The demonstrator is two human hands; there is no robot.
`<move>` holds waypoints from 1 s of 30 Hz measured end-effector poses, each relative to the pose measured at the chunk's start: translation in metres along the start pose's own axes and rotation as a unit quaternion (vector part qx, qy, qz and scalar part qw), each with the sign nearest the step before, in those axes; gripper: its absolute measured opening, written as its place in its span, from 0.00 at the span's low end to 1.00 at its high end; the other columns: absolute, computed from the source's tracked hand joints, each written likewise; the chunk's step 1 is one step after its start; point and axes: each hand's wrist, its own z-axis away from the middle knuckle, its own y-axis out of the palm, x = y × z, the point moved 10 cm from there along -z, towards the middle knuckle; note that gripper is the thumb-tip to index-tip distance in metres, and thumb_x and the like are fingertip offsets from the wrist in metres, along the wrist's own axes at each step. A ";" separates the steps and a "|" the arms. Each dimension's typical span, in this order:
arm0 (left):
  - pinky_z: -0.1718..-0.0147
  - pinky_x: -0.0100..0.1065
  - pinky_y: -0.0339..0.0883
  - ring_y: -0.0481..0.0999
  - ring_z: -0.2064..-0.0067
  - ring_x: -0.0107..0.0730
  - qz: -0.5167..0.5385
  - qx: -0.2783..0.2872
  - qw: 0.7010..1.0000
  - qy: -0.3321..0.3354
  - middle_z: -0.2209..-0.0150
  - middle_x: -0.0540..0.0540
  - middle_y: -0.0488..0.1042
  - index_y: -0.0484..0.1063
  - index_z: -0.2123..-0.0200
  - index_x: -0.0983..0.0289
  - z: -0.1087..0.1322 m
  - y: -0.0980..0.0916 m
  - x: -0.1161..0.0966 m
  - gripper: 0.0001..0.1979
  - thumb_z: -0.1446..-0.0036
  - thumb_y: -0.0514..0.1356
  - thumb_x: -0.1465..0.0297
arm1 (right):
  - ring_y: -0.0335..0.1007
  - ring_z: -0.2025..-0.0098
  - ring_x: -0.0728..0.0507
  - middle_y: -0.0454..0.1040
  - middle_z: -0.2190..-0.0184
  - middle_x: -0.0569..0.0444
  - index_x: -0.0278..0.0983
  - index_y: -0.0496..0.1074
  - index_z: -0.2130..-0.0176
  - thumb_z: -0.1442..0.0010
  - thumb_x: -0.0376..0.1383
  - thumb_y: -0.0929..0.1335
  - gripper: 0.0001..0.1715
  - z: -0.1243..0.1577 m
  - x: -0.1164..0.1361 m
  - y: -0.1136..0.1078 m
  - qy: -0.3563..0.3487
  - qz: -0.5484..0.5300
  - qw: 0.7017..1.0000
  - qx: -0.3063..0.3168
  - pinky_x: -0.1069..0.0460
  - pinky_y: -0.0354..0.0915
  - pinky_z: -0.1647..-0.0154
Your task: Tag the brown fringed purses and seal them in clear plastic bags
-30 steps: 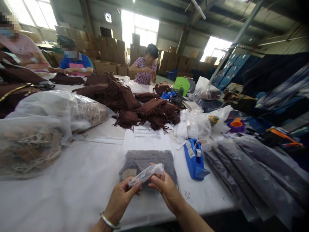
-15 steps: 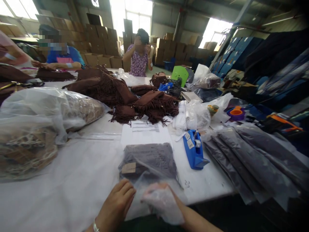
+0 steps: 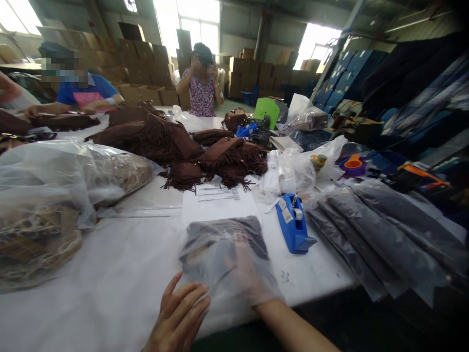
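A folded grey garment (image 3: pixel 224 234) lies on the white table (image 3: pixel 120 274) in front of me. A clear plastic bag (image 3: pixel 220 269) is spread over its near part. My right hand (image 3: pixel 252 274) is inside the bag, fingers stretched toward the garment. My left hand (image 3: pixel 179 313) lies flat on the table at the bag's near left edge, fingers apart.
A blue tape dispenser (image 3: pixel 293 230) stands right of the garment, and a printed sheet (image 3: pixel 220 200) lies behind it. Bagged grey garments (image 3: pixel 384 234) fan out on the right. Brown fringed pieces (image 3: pixel 183 146) and big plastic sacks (image 3: pixel 54 195) fill the left. Other people work at the far side.
The small folded bag held between both hands was opened out. My right hand went inside it and pushed forward over the grey garment; my left hand flattened on the table.
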 end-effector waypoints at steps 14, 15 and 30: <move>0.35 0.46 0.35 0.60 0.38 0.33 -0.109 0.172 0.979 -0.028 0.40 0.55 0.62 0.52 0.37 0.60 0.067 0.025 0.046 0.31 0.43 0.43 0.83 | 0.40 0.33 0.33 0.51 0.36 0.58 0.53 0.48 0.36 0.42 0.34 0.67 0.41 0.091 -0.032 0.005 -0.144 0.191 0.960 0.145 0.33 0.41 0.35; 0.35 0.43 0.37 0.61 0.39 0.31 -0.102 0.190 0.976 -0.012 0.39 0.53 0.62 0.52 0.37 0.59 0.073 0.028 0.045 0.31 0.43 0.44 0.82 | 0.43 0.34 0.34 0.52 0.36 0.56 0.52 0.48 0.36 0.41 0.33 0.66 0.39 0.110 -0.035 -0.001 -0.145 0.198 0.954 0.175 0.34 0.45 0.36; 0.36 0.50 0.28 0.60 0.38 0.40 0.085 0.335 0.939 -0.005 0.39 0.54 0.61 0.46 0.35 0.54 0.083 0.047 0.070 0.37 0.43 0.48 0.45 | 0.47 0.34 0.35 0.52 0.35 0.46 0.43 0.49 0.35 0.52 0.41 0.74 0.52 0.082 -0.016 -0.054 -0.141 0.142 0.912 0.359 0.39 0.43 0.34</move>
